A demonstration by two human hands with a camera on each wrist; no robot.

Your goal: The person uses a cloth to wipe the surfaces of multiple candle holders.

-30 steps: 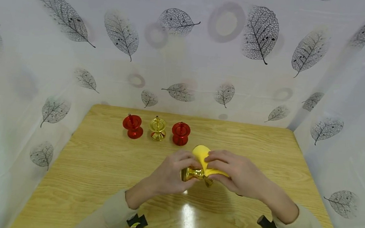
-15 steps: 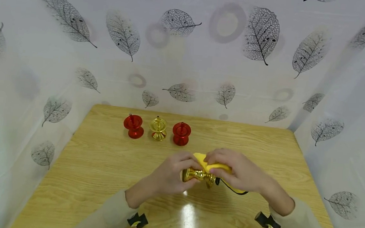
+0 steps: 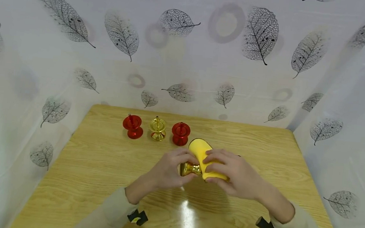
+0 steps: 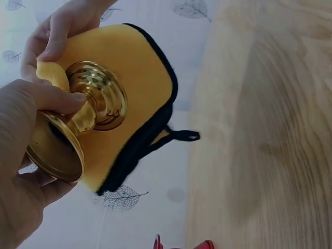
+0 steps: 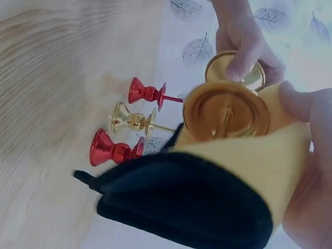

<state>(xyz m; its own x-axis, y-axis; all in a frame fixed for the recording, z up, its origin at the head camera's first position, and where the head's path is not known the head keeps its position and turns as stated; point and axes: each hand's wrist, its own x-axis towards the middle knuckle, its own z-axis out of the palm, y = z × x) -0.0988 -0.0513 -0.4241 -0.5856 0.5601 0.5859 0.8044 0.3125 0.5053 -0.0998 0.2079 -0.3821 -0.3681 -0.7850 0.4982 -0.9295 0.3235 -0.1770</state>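
Note:
A shiny gold candle holder (image 3: 192, 169) lies tilted sideways between the hands, above the table. My left hand (image 3: 165, 168) grips it by its stem and flared base, thumb along the stem in the left wrist view. My right hand (image 3: 237, 172) holds a yellow cloth (image 3: 200, 150) with black edging and a hanging loop (image 4: 184, 135). The cloth is folded around the holder's dish end, which it hides from the head view. Inside the dish (image 5: 226, 111), a central spike shows in the right wrist view, with the cloth against the rim.
Behind the hands stand a red candle holder (image 3: 132, 126), a gold one (image 3: 157, 129) and another red one (image 3: 181, 133), in a row on the wooden table (image 3: 107, 165). A white leaf-print curtain (image 3: 186, 64) encloses the back and sides.
The right hand shifts up over the dish, baring it half a second ago, then comes back down. The cloth now stands up higher and covers the dish end in the head view.

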